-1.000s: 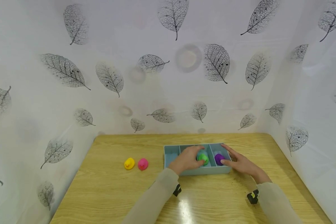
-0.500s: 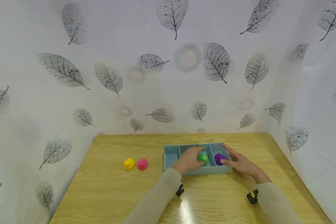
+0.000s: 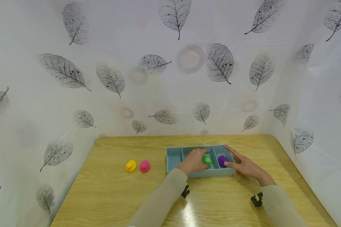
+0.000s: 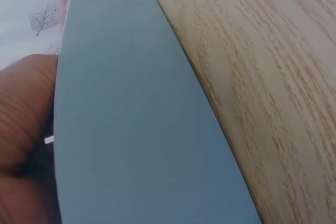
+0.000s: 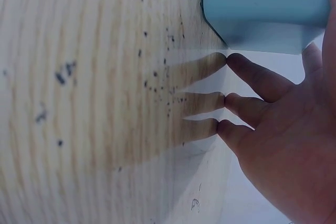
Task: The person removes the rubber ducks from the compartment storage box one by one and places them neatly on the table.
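Observation:
A blue-grey divided box (image 3: 174,157) lies on the table with several compartments side by side. My left hand (image 3: 194,161) reaches into it from the front, its thumb and fingers curled round a green rubber duck (image 3: 206,161). In the left wrist view, the thumb (image 4: 23,108) bends over the rim of the box's front wall (image 4: 131,108). At the right end, my right hand (image 3: 245,165) holds the box between thumb and forefinger. Its thumb tip lies beside a purple rubber duck (image 3: 222,161); its other fingers (image 5: 257,77) are spread by the box end (image 5: 262,3).
A yellow rubber duck (image 3: 131,165) and a pink rubber duck (image 3: 144,166) sit on the wooden table (image 3: 110,195), left of the box. A white curtain with leaf prints (image 3: 164,88) encloses the table's back and sides.
My left hand has shifted a little to the right inside the box, and the green duck has moved slightly right with it. The right hand stays where it was.

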A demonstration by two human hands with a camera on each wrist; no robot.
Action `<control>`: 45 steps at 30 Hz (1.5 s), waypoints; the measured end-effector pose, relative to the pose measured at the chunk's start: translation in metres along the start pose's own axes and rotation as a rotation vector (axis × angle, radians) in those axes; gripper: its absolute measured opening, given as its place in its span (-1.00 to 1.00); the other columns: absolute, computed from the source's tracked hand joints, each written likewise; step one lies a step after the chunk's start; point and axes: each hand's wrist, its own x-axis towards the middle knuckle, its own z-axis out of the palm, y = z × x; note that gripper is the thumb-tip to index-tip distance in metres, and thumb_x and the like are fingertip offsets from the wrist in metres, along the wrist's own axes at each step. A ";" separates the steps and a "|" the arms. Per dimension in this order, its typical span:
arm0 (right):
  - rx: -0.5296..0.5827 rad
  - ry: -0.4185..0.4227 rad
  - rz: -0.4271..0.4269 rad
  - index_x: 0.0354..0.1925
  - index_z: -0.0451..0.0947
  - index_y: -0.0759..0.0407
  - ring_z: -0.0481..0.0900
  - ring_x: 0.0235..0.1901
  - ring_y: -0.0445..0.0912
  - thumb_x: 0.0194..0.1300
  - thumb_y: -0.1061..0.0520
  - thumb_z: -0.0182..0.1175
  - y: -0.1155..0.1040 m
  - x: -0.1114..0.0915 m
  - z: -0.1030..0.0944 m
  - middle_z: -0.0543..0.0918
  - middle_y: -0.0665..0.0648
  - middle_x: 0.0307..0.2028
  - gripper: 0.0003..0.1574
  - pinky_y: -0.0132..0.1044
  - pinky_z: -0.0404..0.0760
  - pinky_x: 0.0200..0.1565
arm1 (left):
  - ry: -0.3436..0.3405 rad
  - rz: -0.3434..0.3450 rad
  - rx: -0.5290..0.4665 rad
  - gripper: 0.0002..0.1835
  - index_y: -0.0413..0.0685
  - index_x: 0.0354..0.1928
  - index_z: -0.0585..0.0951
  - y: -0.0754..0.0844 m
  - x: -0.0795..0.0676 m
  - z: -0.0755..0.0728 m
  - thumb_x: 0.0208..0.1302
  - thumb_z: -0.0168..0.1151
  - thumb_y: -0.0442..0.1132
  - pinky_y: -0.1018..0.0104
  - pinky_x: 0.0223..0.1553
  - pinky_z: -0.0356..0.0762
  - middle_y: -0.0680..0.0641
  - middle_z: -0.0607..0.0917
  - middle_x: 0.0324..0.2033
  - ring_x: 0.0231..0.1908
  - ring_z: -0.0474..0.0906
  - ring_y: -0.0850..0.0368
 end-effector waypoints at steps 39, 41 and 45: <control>0.003 0.003 -0.021 0.72 -0.15 -0.16 0.07 0.51 0.59 0.55 -0.07 0.23 0.000 0.001 -0.002 -0.08 0.49 0.65 0.05 0.57 0.25 0.36 | 0.010 -0.167 0.153 -0.47 0.11 0.21 0.66 0.015 0.016 0.009 0.24 0.56 0.05 0.27 -0.29 0.62 0.08 0.72 -0.17 -0.26 0.59 0.18; 0.001 0.002 -0.021 0.72 -0.15 -0.16 0.08 0.51 0.59 0.55 -0.07 0.23 0.001 0.001 -0.002 -0.06 0.50 0.64 0.06 0.57 0.27 0.35 | 0.014 -0.163 0.144 -0.56 0.10 0.11 0.69 0.015 0.016 0.009 0.24 0.56 0.03 0.28 -0.35 0.57 0.08 0.69 -0.25 -0.32 0.54 0.19; -0.003 0.006 -0.017 0.72 -0.14 -0.16 0.12 0.50 0.58 0.55 -0.07 0.24 0.003 0.000 -0.001 -0.02 0.51 0.63 0.06 0.56 0.28 0.35 | 0.025 -0.155 0.113 -0.61 0.09 0.05 0.70 0.013 0.015 0.010 0.25 0.55 0.00 0.30 -0.35 0.53 0.09 0.68 -0.27 -0.32 0.52 0.19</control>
